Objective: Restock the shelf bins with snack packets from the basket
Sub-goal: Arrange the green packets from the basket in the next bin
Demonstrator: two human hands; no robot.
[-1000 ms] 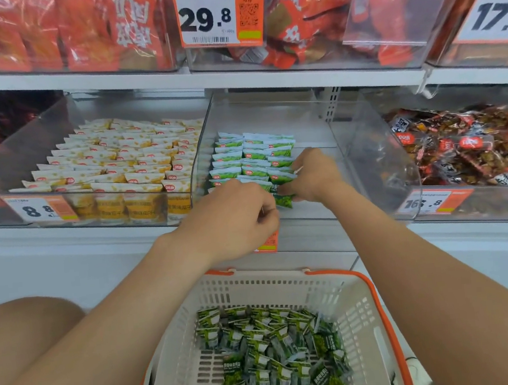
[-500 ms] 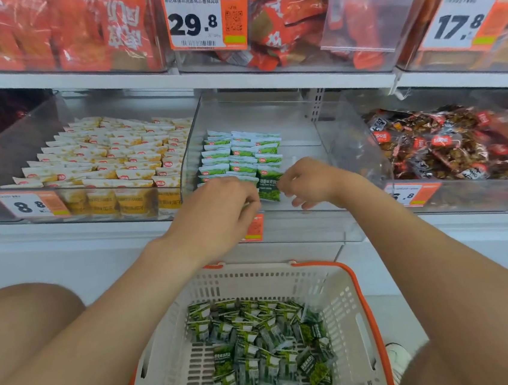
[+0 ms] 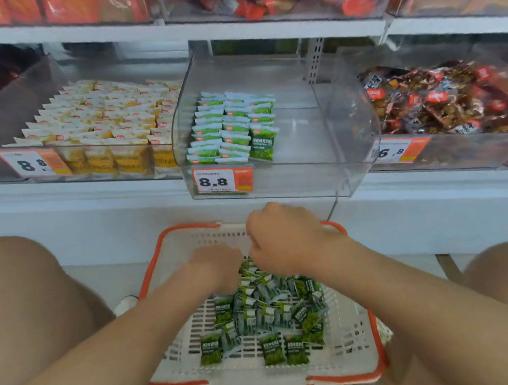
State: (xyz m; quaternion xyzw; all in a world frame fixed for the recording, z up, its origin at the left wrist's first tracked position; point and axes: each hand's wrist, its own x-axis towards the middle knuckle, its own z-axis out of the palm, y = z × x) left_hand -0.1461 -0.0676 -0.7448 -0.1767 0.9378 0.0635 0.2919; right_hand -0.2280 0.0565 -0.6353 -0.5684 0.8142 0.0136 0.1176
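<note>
Knuckles face up on both hands and the fingers curl down out of sight, so whether either has closed on a packet cannot be told. The left hand [image 3: 216, 266] digs into the far edge of the loose green packets [image 3: 259, 317], its forearm reaching in from the lower left. The right hand [image 3: 286, 242] is just beside it and slightly higher, bunched over the same heap near the far wall of the basket [image 3: 350, 342]. This white, orange-rimmed basket sits between the person's knees, below the shelf. Above it the clear middle bin [image 3: 349, 126] holds tidy rows of green packets [image 3: 227, 126] at its left side, with an upright packet [image 3: 261, 144] fronting the right-hand row and a price tag [image 3: 223, 180] on the bin's front. Half a second ago both hands were up at that bin's front lip, at this upright packet; they have since dropped to the basket, and the view has tipped lower.
</note>
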